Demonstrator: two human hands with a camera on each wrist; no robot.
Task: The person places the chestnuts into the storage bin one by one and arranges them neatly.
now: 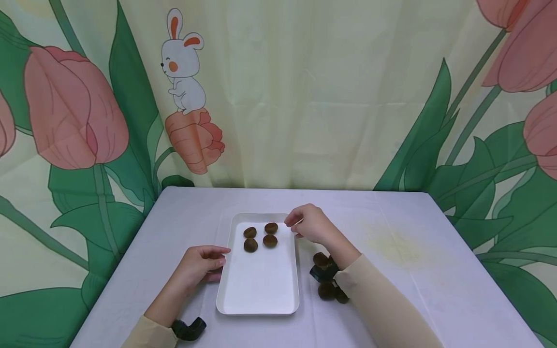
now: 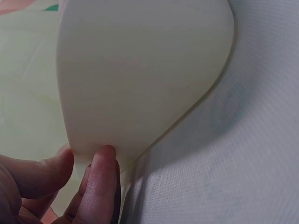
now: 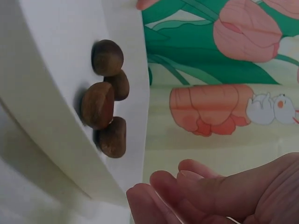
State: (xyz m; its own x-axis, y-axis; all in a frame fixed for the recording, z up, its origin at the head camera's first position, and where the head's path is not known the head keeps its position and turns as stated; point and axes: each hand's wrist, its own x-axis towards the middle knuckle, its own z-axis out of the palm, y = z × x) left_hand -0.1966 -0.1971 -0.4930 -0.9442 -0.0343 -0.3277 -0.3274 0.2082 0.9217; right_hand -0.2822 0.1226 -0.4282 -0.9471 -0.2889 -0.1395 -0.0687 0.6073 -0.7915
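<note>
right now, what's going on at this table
A person's left hand touches the left edge of a white tray. The right hand, with nothing visible in it, is by the tray's far right corner. Four chestnuts sit grouped toward the tray's far end, and more chestnuts lie on the table to its right.

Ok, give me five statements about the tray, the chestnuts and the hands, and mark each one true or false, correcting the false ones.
1. Four chestnuts lie on the white tray. True.
2. Those chestnuts sit at the end of the tray nearest the person. False: they sit toward its far end.
3. The left hand is at the tray's left side. True.
4. The right hand is by the tray's far right corner. True.
5. More chestnuts lie to the left of the tray. False: the other chestnuts lie to its right.
</note>
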